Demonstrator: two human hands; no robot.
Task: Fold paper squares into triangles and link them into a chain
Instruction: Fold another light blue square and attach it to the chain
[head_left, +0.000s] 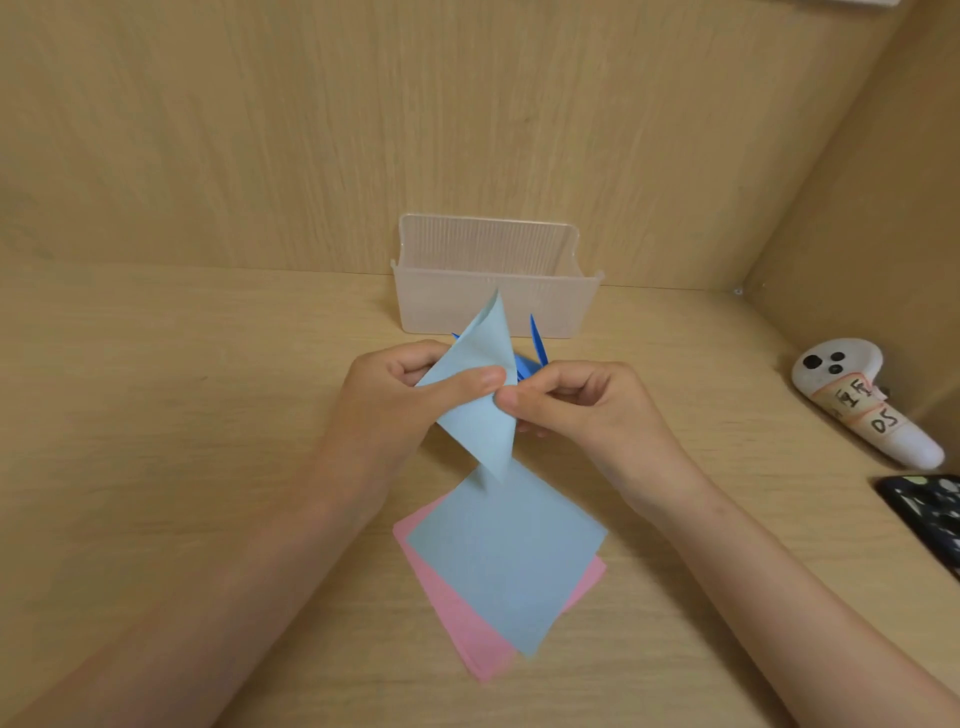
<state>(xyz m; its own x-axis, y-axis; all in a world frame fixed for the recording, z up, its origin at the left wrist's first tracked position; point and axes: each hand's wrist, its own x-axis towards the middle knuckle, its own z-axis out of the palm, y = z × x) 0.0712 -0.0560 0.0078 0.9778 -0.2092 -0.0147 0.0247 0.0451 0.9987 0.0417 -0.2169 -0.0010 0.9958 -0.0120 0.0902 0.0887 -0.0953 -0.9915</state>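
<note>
Pale blue paper (475, 405), folded into a long shape with two sharp tips, is raised above the worktop (208, 415) between your two hands, one tip pointing up and away from you, the other down toward you. Your left hand (389, 410) pinches it near the middle, thumb pressed on the front and the other fingers curled behind. Your right hand (587, 410) meets it at the right edge, its fingers (524, 402) curled and pinching there, close against your left thumb. Dark blue folded pieces (537, 345) poke out just behind your right hand; how they are held is hidden. Below your hands a pale blue square (509, 561) lies on a pile of pink squares (457, 618), flat on the worktop. A clear plastic box (493, 291) stands behind, against the wooden wall (260, 130). Off to the right lie a white controller (857, 400) with a taped label and, at the edge, a dark patterned object (930, 514).
</note>
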